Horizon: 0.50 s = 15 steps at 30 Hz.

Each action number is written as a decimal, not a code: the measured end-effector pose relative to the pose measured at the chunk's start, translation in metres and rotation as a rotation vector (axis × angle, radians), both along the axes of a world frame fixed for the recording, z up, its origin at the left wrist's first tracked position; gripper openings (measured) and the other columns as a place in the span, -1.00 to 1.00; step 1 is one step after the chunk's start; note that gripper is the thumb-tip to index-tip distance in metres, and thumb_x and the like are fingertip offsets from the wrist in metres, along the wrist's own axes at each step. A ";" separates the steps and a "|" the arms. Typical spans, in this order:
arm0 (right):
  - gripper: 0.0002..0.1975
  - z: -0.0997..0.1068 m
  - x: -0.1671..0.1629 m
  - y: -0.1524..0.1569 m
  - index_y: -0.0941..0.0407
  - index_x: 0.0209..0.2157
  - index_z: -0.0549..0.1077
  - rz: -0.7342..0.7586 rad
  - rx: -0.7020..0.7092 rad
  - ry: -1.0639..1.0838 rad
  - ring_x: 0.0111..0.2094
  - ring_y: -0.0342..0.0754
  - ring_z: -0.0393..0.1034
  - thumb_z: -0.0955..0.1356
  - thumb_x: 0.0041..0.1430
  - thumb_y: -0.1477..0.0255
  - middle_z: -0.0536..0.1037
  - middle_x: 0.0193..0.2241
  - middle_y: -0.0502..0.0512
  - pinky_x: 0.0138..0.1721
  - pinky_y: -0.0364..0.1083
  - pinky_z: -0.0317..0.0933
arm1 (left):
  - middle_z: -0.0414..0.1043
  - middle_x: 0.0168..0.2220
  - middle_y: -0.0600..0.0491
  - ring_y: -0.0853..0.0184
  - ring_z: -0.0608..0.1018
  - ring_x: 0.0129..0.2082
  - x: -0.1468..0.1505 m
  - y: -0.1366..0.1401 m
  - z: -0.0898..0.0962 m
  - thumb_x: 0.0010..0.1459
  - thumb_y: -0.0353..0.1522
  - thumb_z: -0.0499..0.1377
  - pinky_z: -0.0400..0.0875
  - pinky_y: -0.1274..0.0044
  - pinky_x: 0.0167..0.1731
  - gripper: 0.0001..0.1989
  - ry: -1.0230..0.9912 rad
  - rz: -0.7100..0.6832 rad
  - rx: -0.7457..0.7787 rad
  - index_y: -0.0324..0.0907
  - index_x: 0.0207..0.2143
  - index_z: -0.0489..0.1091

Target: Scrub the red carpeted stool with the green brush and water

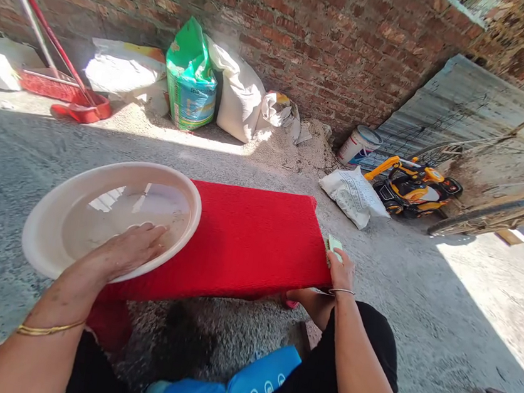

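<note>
My left hand (135,248) reaches over the near rim of a pale plastic basin (50,229) and dips into its water. Its fingers are stretched out and slightly bent, with nothing visible in them; the fingertips are partly hidden. The basin stands on the left part of a long low surface covered in red cloth (252,239). At the right end of that surface, my right hand (341,272) is closed around a light green scrubbing brush (334,246), whose bristles face the cloth's right edge.
Against the brick wall stand a green sack (192,87), a white sack (240,96) and a bucket (359,146). A red dustpan (50,85) is at the left. A toy excavator (414,187) sits at the right beside a white bag (354,194). Blue fabric (241,380) lies between my legs.
</note>
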State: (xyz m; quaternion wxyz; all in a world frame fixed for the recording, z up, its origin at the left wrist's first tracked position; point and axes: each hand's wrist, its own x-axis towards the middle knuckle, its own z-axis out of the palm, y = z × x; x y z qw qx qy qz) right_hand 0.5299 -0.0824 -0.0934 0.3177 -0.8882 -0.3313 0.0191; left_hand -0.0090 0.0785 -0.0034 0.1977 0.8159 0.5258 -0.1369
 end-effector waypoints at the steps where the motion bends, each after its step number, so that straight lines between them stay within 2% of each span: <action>1: -0.36 0.002 0.001 0.001 0.13 -0.07 0.66 -0.028 -0.010 0.039 -0.17 0.20 0.45 0.30 0.06 -0.05 0.62 -0.27 0.27 -0.14 0.10 0.28 | 0.32 0.36 -0.33 -0.04 0.40 0.36 0.000 0.000 0.001 0.38 -0.23 -0.11 0.24 0.19 0.34 -0.38 -0.008 -0.008 -0.004 -0.34 0.36 0.29; 5: -0.46 0.016 0.008 0.011 0.09 -0.18 0.67 -0.078 -0.050 0.146 -0.22 0.18 0.45 0.36 0.01 -0.02 0.60 -0.31 0.21 -0.13 0.11 0.30 | 0.45 0.24 -0.30 -0.02 0.51 0.24 0.000 0.003 0.000 0.35 -0.21 -0.07 0.33 0.22 0.27 -0.41 -0.054 -0.018 0.003 -0.30 0.28 0.38; 8: -0.44 0.026 0.004 0.010 0.11 -0.18 0.65 -0.068 -0.064 0.101 -0.19 0.20 0.43 0.38 0.00 -0.05 0.57 -0.31 0.23 -0.09 0.16 0.29 | 0.40 0.29 -0.31 -0.01 0.45 0.29 0.000 0.002 0.001 0.38 -0.21 -0.09 0.28 0.24 0.30 -0.41 -0.024 -0.020 0.004 -0.32 0.31 0.34; 11: -0.37 0.026 -0.025 -0.005 0.11 -0.07 0.62 0.118 -0.014 -0.013 -0.10 0.20 0.40 0.35 0.08 -0.10 0.53 -0.23 0.25 0.00 0.19 0.29 | 0.37 0.31 -0.32 -0.01 0.43 0.31 0.002 0.000 0.002 0.41 -0.25 -0.13 0.26 0.24 0.31 -0.40 -0.002 -0.034 -0.012 -0.35 0.35 0.29; 13: -0.38 0.019 -0.054 -0.020 0.08 -0.03 0.60 0.290 0.035 -0.066 -0.06 0.18 0.39 0.32 0.16 -0.12 0.51 -0.17 0.23 0.04 0.19 0.29 | 0.37 0.30 -0.32 -0.01 0.44 0.30 0.002 -0.001 0.004 0.42 -0.26 -0.14 0.25 0.24 0.30 -0.39 0.012 -0.027 -0.019 -0.37 0.38 0.26; 15: -0.42 0.012 -0.078 -0.034 0.05 -0.01 0.60 0.392 0.040 -0.080 -0.06 0.15 0.40 0.32 0.21 -0.10 0.49 -0.15 0.21 0.04 0.16 0.30 | 0.34 0.33 -0.30 0.00 0.39 0.34 0.003 -0.002 0.007 0.42 -0.26 -0.12 0.22 0.26 0.32 -0.39 0.021 -0.009 -0.022 -0.36 0.40 0.22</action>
